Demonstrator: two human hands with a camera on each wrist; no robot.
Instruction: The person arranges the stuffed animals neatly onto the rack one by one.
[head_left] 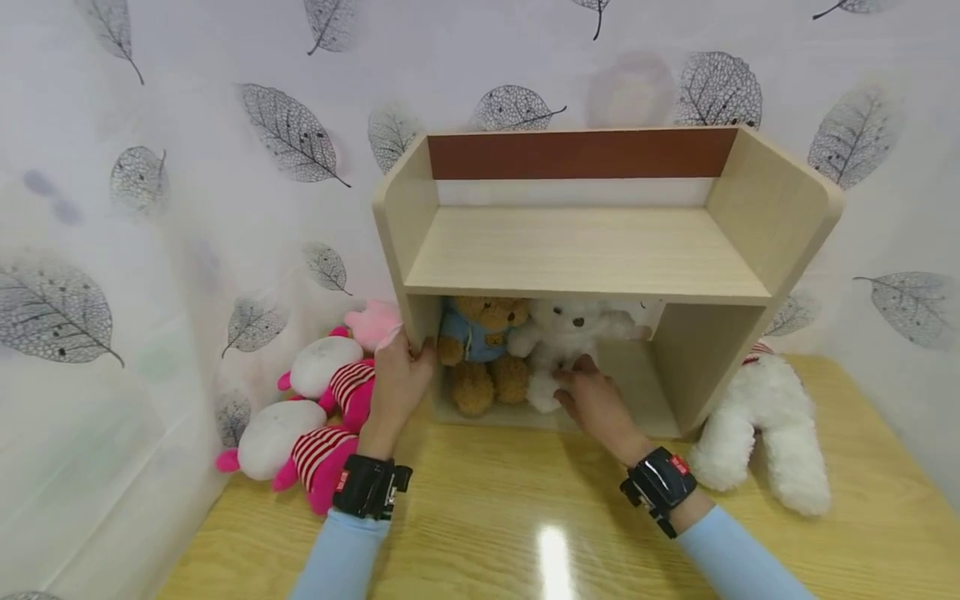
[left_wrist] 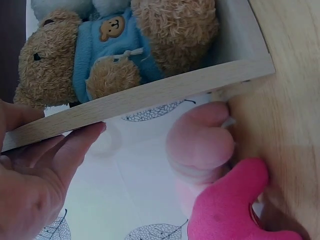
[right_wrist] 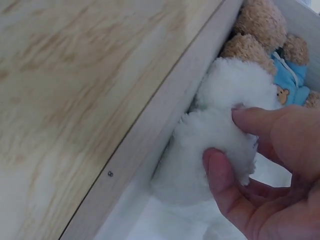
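My left hand (head_left: 400, 383) grips the left side panel of a small wooden shelf (head_left: 592, 250). In the left wrist view the panel edge (left_wrist: 155, 92) passes between thumb and fingers. Inside the lower compartment sits a brown teddy bear (head_left: 491, 340) in a blue top, next to that panel. Right beside it sits a white plush bear (head_left: 573, 329), its head partly under the middle board. My right hand (head_left: 600, 407) pinches the white bear at a leg; the right wrist view shows thumb and fingers pressed into the white fur (right_wrist: 185, 160).
Pink-and-white plush toys (head_left: 322, 433) in striped tops lie left of the shelf, with a light pink one (head_left: 373, 323) behind. Another white plush (head_left: 772, 425) leans outside the right panel. All stand on a wooden table (head_left: 480, 517) against a leaf-patterned backdrop (head_left: 187, 250).
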